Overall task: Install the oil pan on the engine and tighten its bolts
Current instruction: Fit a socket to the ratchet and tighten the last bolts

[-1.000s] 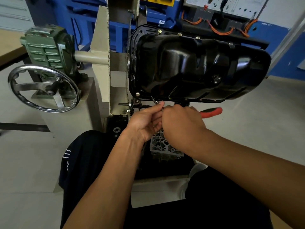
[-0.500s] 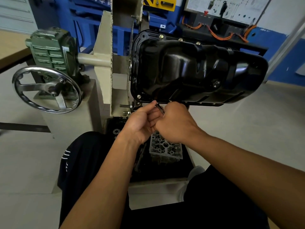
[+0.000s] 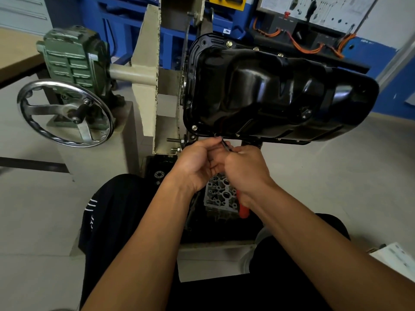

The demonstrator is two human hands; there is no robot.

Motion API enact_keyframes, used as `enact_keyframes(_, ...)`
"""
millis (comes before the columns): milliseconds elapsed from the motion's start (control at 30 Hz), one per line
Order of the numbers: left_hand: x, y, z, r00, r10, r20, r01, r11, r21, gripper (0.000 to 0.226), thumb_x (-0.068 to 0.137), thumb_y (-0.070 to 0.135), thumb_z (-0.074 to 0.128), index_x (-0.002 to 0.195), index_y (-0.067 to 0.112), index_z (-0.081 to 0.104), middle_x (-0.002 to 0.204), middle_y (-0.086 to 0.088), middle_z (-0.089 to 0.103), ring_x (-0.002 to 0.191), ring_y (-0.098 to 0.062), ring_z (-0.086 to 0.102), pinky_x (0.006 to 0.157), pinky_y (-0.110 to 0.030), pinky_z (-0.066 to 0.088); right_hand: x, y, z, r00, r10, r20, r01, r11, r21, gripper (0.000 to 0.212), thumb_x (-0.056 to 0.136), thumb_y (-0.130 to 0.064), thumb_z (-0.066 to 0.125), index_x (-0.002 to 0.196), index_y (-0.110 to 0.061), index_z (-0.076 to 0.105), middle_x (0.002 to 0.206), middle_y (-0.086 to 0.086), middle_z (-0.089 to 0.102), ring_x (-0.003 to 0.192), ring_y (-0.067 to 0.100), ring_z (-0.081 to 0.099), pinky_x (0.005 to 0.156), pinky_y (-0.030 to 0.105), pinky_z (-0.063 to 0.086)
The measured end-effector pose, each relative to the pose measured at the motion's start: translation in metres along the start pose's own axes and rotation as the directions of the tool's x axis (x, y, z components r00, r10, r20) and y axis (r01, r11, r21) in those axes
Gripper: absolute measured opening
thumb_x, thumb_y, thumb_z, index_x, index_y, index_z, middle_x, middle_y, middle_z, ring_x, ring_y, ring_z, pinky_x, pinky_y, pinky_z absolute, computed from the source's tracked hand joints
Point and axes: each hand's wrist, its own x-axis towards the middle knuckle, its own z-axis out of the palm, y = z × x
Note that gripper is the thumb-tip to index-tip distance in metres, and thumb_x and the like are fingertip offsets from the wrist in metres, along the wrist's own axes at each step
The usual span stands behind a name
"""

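the oil pan point(image 3: 280, 95) sits upper middle to right, on its side, facing the person. one bolt point(image 3: 194, 127) sits in its lower left corner, another, the top bolt point(image 3: 229, 43), near its upper left corner. just left of the pan stands the upright plate point(image 3: 146, 75); a shaft point(image 3: 132, 74) runs from it leftward into the gearbox point(image 3: 71, 57). the handwheel point(image 3: 65, 113) hangs on the gearbox's near side, lower down. the left hand point(image 3: 197, 162) and right hand point(image 3: 247, 169) touch just under the pan's lower edge, holding a tool point(image 3: 225, 145) that reaches up to that edge. a cast part point(image 3: 221, 196) lies below the hands. a wiring board point(image 3: 314, 10) stands behind the pan. a surface point(image 3: 13, 52) lies far left.
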Motion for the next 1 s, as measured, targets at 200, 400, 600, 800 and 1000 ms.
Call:
enact_keyframes(200, -0.017, 0.001, -0.005, 0.998, 0.057, 0.009, -0.057, 0.991, 0.119, 0.02, 0.092, 0.022, 0.066, 0.081, 0.007, 0.074, 0.073, -0.007, 0.067, 0.065, -0.015, 0.064, 0.066, -0.026, 0.055, -0.024, 0.004, 0.002, 0.984, -0.071, 0.166, 0.084, 0.994, -0.075, 0.008, 0.084, -0.008, 0.062, 0.078, -0.01, 0.067, 0.055, -0.008, 0.06, 0.049, 0.003, 0.056, 0.043, 0.014, 0.042)
enact_keyframes(400, -0.038, 0.008, -0.026, 0.971, 0.237, 0.04, -0.238, 0.928, 0.286, 0.025, 0.091, 0.024, 0.067, 0.091, 0.0, 0.075, 0.089, -0.022, 0.063, 0.085, -0.029, 0.062, 0.08, -0.034, 0.053, -0.035, 0.004, 0.017, 0.971, -0.123, 0.204, 0.132, 0.991, -0.03, 0.013, 0.088, -0.011, 0.058, 0.076, -0.015, 0.063, 0.054, -0.009, 0.055, 0.047, 0.006, 0.049, 0.044, 0.019, 0.039)
enact_keyframes(600, -0.055, 0.014, -0.033, 0.96, 0.266, 0.088, -0.28, 0.915, 0.291, 0.064, 0.085, 0.037, 0.068, 0.108, -0.021, 0.053, 0.1, -0.04, 0.056, 0.095, -0.039, 0.052, 0.091, -0.053, 0.041, -0.027, -0.002, 0.032, 0.974, -0.118, 0.196, 0.126, 0.992, -0.03, 0.013, 0.09, -0.021, 0.057, 0.093, -0.024, 0.069, 0.076, -0.004, 0.072, 0.07, 0.003, 0.069, 0.062, 0.023, 0.057)
enact_keyframes(800, -0.053, 0.01, -0.038, 0.95, 0.296, 0.095, -0.311, 0.912, 0.268, 0.045, 0.088, 0.028, 0.066, 0.101, -0.015, 0.063, 0.099, -0.041, 0.06, 0.089, -0.034, 0.061, 0.084, -0.038, 0.051, -0.025, 0.003, 0.035, 0.976, -0.157, 0.154, 0.177, 0.976, -0.125, 0.01, 0.09, -0.024, 0.057, 0.091, -0.023, 0.067, 0.071, -0.004, 0.069, 0.059, 0.005, 0.064, 0.055, 0.025, 0.052)
enact_keyframes(1000, -0.049, 0.007, -0.041, 0.966, 0.253, 0.05, -0.258, 0.947, 0.19, 0.031, 0.089, 0.03, 0.066, 0.09, -0.001, 0.069, 0.081, -0.015, 0.064, 0.075, -0.022, 0.06, 0.07, -0.026, 0.05, -0.023, 0.002, 0.032, 0.97, -0.179, 0.166, 0.2, 0.972, -0.121, 0.008, 0.089, -0.029, 0.06, 0.092, -0.026, 0.067, 0.079, -0.008, 0.071, 0.071, 0.004, 0.067, 0.066, 0.027, 0.057)
